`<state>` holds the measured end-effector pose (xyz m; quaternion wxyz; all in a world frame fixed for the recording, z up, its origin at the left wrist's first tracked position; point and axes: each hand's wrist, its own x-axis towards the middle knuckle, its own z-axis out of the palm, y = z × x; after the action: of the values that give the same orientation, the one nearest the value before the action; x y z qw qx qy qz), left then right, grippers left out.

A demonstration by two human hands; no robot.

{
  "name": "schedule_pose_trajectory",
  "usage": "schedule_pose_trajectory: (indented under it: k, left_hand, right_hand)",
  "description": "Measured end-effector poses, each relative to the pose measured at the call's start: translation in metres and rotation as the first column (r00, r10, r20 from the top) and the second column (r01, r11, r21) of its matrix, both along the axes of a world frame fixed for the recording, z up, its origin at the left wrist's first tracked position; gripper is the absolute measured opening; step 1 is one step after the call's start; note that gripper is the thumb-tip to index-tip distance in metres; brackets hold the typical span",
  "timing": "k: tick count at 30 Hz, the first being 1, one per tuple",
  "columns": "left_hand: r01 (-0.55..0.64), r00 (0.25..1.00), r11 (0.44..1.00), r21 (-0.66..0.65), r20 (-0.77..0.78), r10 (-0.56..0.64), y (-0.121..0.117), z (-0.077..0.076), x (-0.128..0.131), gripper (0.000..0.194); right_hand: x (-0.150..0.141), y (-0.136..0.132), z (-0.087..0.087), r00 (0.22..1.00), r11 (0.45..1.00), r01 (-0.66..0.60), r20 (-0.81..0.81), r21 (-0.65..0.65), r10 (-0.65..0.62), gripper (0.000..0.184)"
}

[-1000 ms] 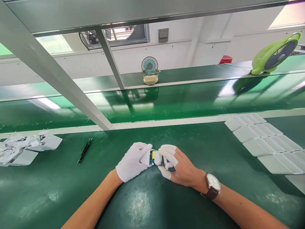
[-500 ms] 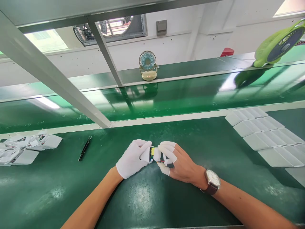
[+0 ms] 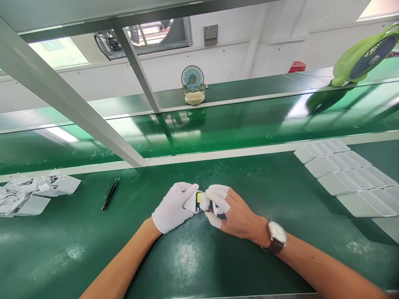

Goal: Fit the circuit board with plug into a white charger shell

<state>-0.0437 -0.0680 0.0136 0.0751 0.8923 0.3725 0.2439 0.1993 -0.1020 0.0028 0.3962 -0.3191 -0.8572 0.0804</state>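
My left hand (image 3: 173,207), in a white glove, and my right hand (image 3: 232,211), with white finger cots and a wristwatch, meet over the green bench. Between them they grip a small white plastic housing with a circuit board (image 3: 199,201) inside, showing a yellow part and red wire. The fingers of both hands pinch it just above the bench surface (image 3: 187,257). Most of the housing is hidden by the fingers.
Black tweezers (image 3: 110,193) lie to the left. A heap of white housings (image 3: 28,193) sits at the far left. Rows of white covers (image 3: 352,182) lie at the right. Beyond a metal rail runs a green conveyor (image 3: 218,128); two small fans (image 3: 193,85) (image 3: 363,54) stand behind.
The hands stay together on the housing, with only small finger shifts. The view tilted slightly, so everything sits a little higher in the picture than a second ago.
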Motion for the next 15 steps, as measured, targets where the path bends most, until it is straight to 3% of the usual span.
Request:
schedule_pose_trajectory:
  k: [7,12,15]
  left_hand:
    - [0.015,1.0,1.0,-0.011,0.012,-0.015,0.0,-0.001,0.0,0.067]
    - [0.088,0.996,0.995,-0.047,-0.032,-0.089,0.003,0.004,0.009,0.056]
    - [0.037,0.994,0.999,-0.017,-0.098,-0.039,0.0,0.001,0.012,0.061]
  right_hand:
    - [-0.001,0.001,-0.002,1.0,0.999,0.011,-0.01,0.034,-0.011,0.062]
    - [-0.001,0.0,-0.005,1.0,1.0,-0.006,-0.01,0.003,0.006,0.065]
    - [-0.001,-0.001,-0.005,1.0,0.998,-0.023,-0.013,-0.05,0.023,0.062]
